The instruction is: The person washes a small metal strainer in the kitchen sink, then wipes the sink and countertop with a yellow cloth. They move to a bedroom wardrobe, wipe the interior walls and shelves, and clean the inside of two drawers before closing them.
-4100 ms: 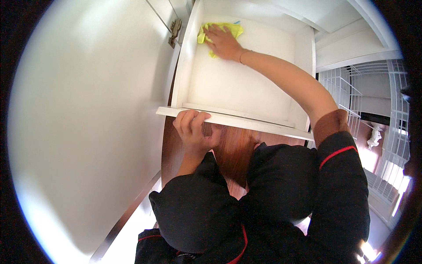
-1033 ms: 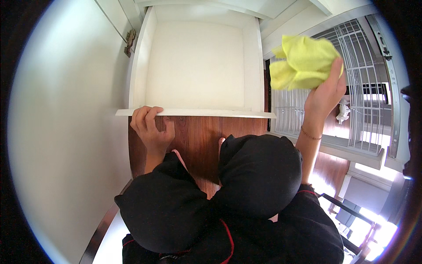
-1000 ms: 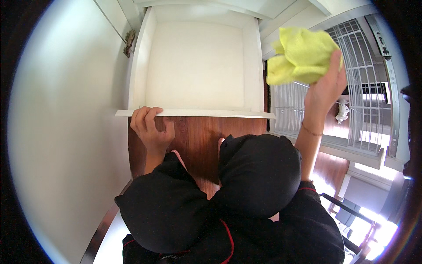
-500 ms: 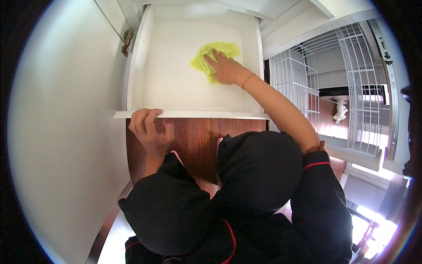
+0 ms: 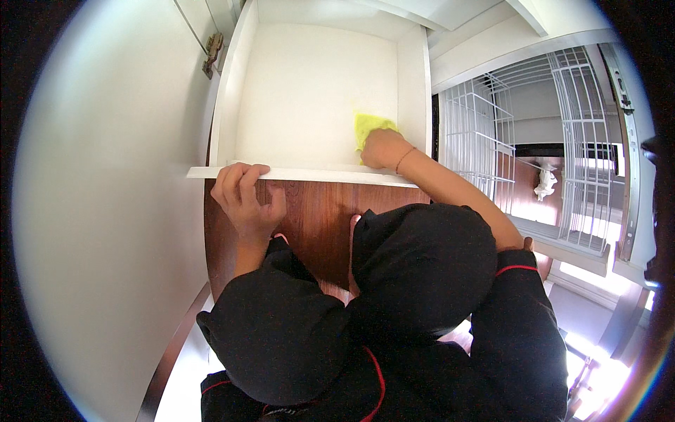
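A: Where is the yellow cloth [image 5: 368, 125] at this moment?

B: It lies flat on the floor of the white drawer [image 5: 309, 91], in the near right corner, close to the right wall and just behind the front edge.

A: And the right hand [image 5: 383, 149]?

B: It sits on top of the cloth's nearer part, knuckles up, fingers curled down and pressing it against the drawer bottom. The cloth sticks out from under the hand on the far side and a little to the left. I would call it pressed under the hand; whether the fingers actually pinch any fabric I cannot tell, since they are hidden under the hand itself.

A: What about the left hand [image 5: 242, 197]?

B: It is closed over the front edge of the drawer, toward the left end. 4 fingers hook over the top of the white front panel and the palm lies against the brown wood face [image 5: 316, 218] below it. It grips only the drawer.

A: So the 2 hands are apart?

B: Yes, well apart along that front edge, left hand outside, right hand inside.

A: Anything else nearby?

B: A white cabinet door [image 5: 105, 211] stands open at the left with a metal hinge [image 5: 211, 53] near the drawer's far left corner. To the right are white wire baskets [image 5: 478, 133].
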Demonstrator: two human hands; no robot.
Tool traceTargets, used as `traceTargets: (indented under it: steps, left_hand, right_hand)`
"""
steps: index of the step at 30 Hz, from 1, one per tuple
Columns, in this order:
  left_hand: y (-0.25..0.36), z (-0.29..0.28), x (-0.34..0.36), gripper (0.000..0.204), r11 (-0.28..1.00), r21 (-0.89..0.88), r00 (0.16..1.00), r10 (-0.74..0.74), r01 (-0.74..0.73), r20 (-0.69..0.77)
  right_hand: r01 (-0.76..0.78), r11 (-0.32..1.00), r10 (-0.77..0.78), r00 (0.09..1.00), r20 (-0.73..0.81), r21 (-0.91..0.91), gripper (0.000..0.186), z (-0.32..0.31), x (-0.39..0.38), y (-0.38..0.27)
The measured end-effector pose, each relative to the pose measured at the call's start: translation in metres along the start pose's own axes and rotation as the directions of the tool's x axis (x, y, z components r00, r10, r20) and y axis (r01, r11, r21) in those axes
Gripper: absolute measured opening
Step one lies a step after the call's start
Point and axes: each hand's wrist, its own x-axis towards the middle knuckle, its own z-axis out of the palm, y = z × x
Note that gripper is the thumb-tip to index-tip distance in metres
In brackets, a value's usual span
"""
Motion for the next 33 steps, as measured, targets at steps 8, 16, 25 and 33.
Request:
traceTargets:
  steps: [8, 16, 25, 33]
  left_hand:
    - [0.002, 0.004, 0.000, 0.038, 1.000, 0.000, 0.999, 0.000, 0.000, -0.036]
    - [-0.002, -0.002, -0.002, 0.044, 0.995, -0.096, 0.999, 0.022, -0.027, -0.045]
    - [-0.008, -0.004, -0.004, 0.049, 0.993, -0.109, 0.998, 0.040, -0.046, -0.056]
    - [-0.013, -0.004, -0.002, 0.044, 0.997, -0.056, 0.998, 0.057, -0.059, -0.032]
  right_hand:
    - [-0.095, 0.968, 0.004, 0.930, 0.367, 0.232, 0.059, -0.046, -0.009, 0.012]
    - [0.164, -0.333, -0.372, 0.882, -0.290, 0.928, 0.041, -0.116, -0.025, -0.015]
    - [0.445, 0.246, -0.505, 0.817, -0.278, 0.861, 0.052, -0.160, 0.045, -0.045]
    - [0.954, 0.293, -0.890, 0.247, -0.383, -0.064, 0.046, -0.040, 0.091, -0.108]
